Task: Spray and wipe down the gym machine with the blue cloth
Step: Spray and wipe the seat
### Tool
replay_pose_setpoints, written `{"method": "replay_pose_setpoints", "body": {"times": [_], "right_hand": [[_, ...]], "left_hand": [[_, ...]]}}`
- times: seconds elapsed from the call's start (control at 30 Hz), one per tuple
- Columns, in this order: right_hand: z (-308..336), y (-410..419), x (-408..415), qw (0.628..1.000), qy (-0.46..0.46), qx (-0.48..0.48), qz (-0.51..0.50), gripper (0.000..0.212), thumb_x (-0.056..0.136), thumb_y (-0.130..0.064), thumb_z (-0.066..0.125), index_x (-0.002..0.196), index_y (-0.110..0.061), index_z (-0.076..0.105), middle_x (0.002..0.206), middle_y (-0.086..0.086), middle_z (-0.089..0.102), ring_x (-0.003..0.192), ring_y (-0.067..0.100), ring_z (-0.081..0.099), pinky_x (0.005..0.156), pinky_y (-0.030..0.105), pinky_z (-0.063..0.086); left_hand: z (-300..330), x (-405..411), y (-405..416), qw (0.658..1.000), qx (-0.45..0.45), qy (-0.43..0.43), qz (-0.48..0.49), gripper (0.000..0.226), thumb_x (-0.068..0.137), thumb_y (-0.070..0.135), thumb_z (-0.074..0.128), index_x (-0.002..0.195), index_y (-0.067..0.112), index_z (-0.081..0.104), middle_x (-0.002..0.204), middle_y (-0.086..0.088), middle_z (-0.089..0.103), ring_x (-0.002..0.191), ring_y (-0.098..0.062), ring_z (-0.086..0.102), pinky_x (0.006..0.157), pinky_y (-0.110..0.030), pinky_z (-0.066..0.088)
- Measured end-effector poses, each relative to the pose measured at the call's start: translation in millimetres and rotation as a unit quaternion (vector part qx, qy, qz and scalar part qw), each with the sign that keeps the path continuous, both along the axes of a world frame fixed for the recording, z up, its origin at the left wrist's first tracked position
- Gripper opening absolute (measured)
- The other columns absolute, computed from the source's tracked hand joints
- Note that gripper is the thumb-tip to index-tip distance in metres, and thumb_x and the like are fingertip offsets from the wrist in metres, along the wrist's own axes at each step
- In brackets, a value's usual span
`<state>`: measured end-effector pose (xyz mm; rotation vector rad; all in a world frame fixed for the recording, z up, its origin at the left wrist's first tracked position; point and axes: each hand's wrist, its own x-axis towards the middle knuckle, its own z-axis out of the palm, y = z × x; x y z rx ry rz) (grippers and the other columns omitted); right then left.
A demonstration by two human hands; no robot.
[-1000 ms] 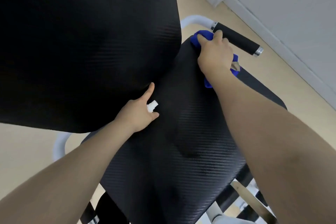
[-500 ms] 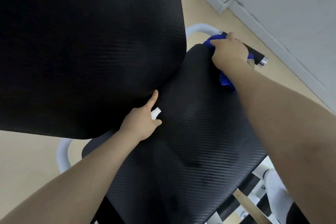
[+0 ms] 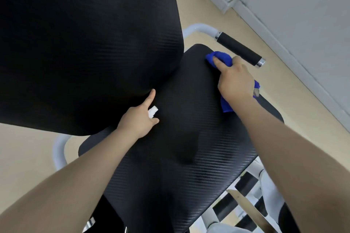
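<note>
- Head view: the left hand (image 3: pixel 139 119) gripped a small white spray bottle (image 3: pixel 152 111), forefinger straight, against the black backrest pad (image 3: pixel 85 43); the bottle's contents could not be seen.
- The right hand (image 3: pixel 233 81) clutched the bunched blue cloth (image 3: pixel 219 58) on the ribbed black seat pad (image 3: pixel 189 147), at the pad's one o'clock corner.
- A black foam handle (image 3: pixel 238 49) lay just beyond, at two o'clock.

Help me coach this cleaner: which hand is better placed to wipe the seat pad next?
Right. The right hand already presses the blue cloth on the seat pad; the left hand holds a white spray bottle.
</note>
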<state>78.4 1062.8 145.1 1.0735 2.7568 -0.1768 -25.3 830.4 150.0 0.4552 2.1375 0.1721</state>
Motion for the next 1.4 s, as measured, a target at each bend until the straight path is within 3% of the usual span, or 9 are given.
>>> {"method": "replay_pose_setpoints", "body": {"times": [0.1,0.27,0.4,0.5,0.6,0.7,0.83,0.97,1.4], "right_hand": [[-2,-31,20,0.999,0.028,-0.019,-0.031,0.050,0.086,-0.012,0.046,0.133,-0.029,0.046,0.107,0.018,0.045,0.077,0.033,0.050,0.058,0.036,0.033],[12,-61,76,0.982,0.021,-0.088,0.163,0.049,0.072,-0.011,0.069,0.119,-0.023,0.063,0.084,0.017,0.052,0.056,0.032,0.053,0.045,0.032,0.041],[22,-4,89,0.994,0.001,-0.051,-0.095,0.044,0.092,-0.016,0.043,0.131,-0.034,0.050,0.111,0.016,0.045,0.086,0.038,0.052,0.069,0.040,0.045],[23,2,99,0.991,0.005,-0.031,-0.128,0.044,0.093,-0.014,0.040,0.134,-0.031,0.047,0.113,0.017,0.042,0.079,0.034,0.047,0.064,0.037,0.040],[20,-35,113,0.997,0.019,-0.059,-0.048,0.045,0.086,-0.012,0.052,0.128,-0.027,0.055,0.101,0.019,0.048,0.071,0.036,0.052,0.056,0.036,0.040],[25,-66,131,0.992,0.004,-0.107,0.068,0.047,0.073,-0.012,0.067,0.118,-0.025,0.063,0.085,0.015,0.051,0.057,0.033,0.054,0.044,0.032,0.040],[31,-31,122,0.994,-0.052,-0.085,0.041,0.045,0.091,-0.021,0.048,0.133,-0.034,0.048,0.105,0.012,0.046,0.088,0.033,0.052,0.063,0.035,0.040],[34,-27,112,0.989,-0.075,-0.114,-0.056,0.045,0.097,-0.021,0.035,0.138,-0.037,0.039,0.117,0.011,0.039,0.097,0.032,0.048,0.067,0.034,0.039],[60,-56,112,0.964,-0.124,-0.207,-0.114,0.047,0.095,-0.016,0.029,0.137,-0.036,0.037,0.121,0.011,0.036,0.089,0.030,0.046,0.068,0.035,0.039]], "left_hand": [[-1,1,-1,1.000,0.010,-0.003,0.019,0.087,0.088,0.029,0.062,0.144,0.052,-0.002,0.086,-0.007,0.062,0.074,-0.025,0.064,0.071,-0.040,0.057],[6,14,-4,0.999,-0.001,0.054,0.003,0.081,0.093,0.032,0.055,0.148,0.040,-0.004,0.080,-0.007,0.061,0.065,-0.021,0.058,0.058,-0.034,0.048],[5,26,-6,0.994,-0.005,0.102,-0.028,0.078,0.095,0.032,0.049,0.149,0.034,-0.008,0.070,-0.006,0.056,0.056,-0.018,0.052,0.050,-0.030,0.041],[3,30,-9,0.993,0.004,0.117,0.000,0.073,0.094,0.032,0.050,0.150,0.029,0.004,0.078,-0.008,0.058,0.065,-0.024,0.057,0.057,-0.034,0.044],[5,32,-9,0.991,0.028,0.125,0.038,0.044,0.092,0.031,0.054,0.129,0.014,0.036,0.085,-0.011,0.060,0.068,-0.026,0.056,0.059,-0.036,0.044],[15,37,-7,0.990,0.012,0.133,0.037,0.038,0.089,0.045,0.053,0.102,0.011,0.043,0.086,-0.009,0.061,0.068,-0.025,0.055,0.059,-0.034,0.043],[41,41,-6,0.998,-0.008,0.045,0.045,0.057,0.086,0.065,0.037,0.084,0.010,0.052,0.071,-0.005,0.062,0.060,-0.022,0.059,0.059,-0.031,0.044],[84,45,-9,0.989,0.097,-0.014,0.111,0.048,0.087,0.052,0.039,0.061,0.012,0.041,0.044,-0.001,0.045,0.042,-0.020,0.045,0.060,-0.034,0.042],[173,72,-35,0.996,0.070,0.047,0.016,0.036,0.087,0.035,0.036,0.059,0.013,0.030,0.052,-0.005,0.041,0.041,-0.021,0.042,0.055,-0.030,0.039]]}}
